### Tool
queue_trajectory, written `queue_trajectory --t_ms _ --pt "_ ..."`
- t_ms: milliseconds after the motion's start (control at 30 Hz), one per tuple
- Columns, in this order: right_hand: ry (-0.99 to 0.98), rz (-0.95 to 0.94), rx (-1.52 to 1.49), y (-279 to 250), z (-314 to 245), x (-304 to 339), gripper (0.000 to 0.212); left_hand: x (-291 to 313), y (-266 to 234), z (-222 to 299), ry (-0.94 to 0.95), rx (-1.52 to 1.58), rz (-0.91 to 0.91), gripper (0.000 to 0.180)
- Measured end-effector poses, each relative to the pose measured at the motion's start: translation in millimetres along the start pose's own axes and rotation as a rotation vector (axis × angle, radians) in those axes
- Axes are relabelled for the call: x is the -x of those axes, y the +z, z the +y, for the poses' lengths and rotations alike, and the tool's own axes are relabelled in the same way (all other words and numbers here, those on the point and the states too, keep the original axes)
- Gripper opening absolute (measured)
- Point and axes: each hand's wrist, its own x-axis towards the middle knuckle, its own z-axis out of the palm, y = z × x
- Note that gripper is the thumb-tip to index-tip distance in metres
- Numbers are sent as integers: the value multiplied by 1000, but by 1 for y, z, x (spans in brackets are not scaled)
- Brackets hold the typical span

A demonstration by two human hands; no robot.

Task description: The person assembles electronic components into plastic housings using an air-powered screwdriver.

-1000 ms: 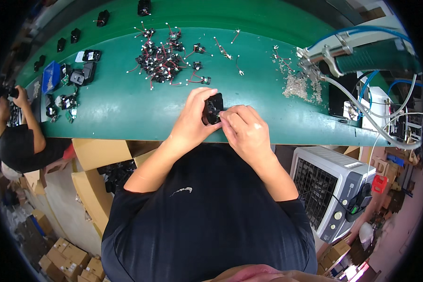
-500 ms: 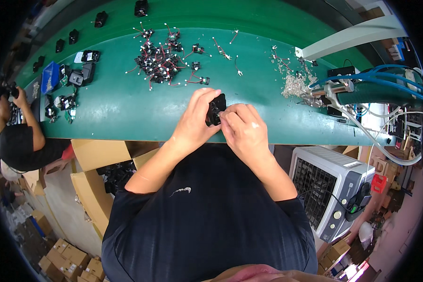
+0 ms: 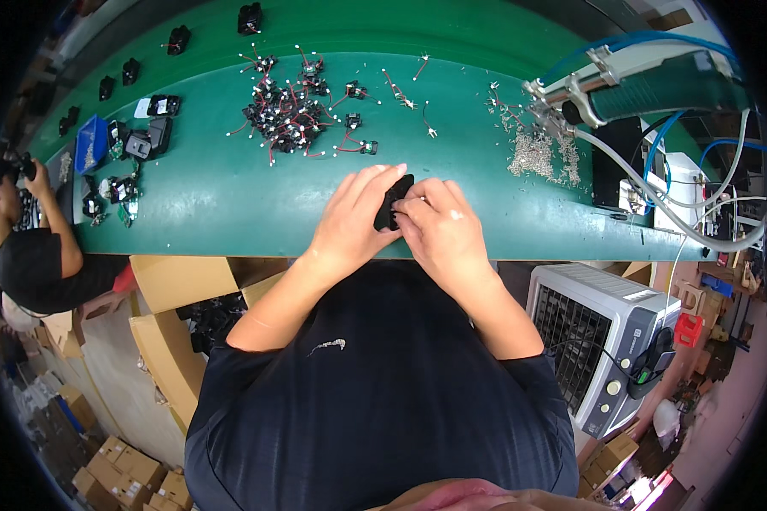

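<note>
My left hand [image 3: 349, 213] is wrapped round a small black plastic housing [image 3: 387, 215] above the near edge of the green table. My right hand [image 3: 443, 223] presses bent, pinched fingers against the housing's right side. Whatever lies between those fingertips is hidden. Beyond my hands is a heap of small black parts with red wires and white plugs [image 3: 285, 119]. A few like them lie loose beside the heap. Thin wire leads [image 3: 397, 88] lie to its right.
Small metal pieces [image 3: 533, 155] cover the table at right, below a metal-ended tool arm [image 3: 562, 111] with hoses. A blue bin [image 3: 91, 143] and black housings [image 3: 149, 136] are at left. Below stand an open carton [image 3: 166, 341] and a grey air cooler [image 3: 596, 341]. A person [image 3: 38, 247] sits far left.
The tool arm at right has swung up and away from me, uncovering more of the metal pieces. The housing has turned slightly in my left hand, and my right fingers have shifted against it.
</note>
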Motion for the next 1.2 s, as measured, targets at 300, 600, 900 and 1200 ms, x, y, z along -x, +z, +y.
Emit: queue_trajectory --t_ms 300,600,900,1200 --pt "127 2 -16 -1 -1 1 14 -4 9 -16 54 23 22 84" --pt "187 -55 8 1 18 6 15 -19 22 -22 67 93 -78 83" --pt "-169 978 -49 -128 4 -19 40 -24 30 -23 -1 116 -94 84" --pt "173 855 -678 -143 27 -72 111 -20 32 -29 98 96 -59 62"
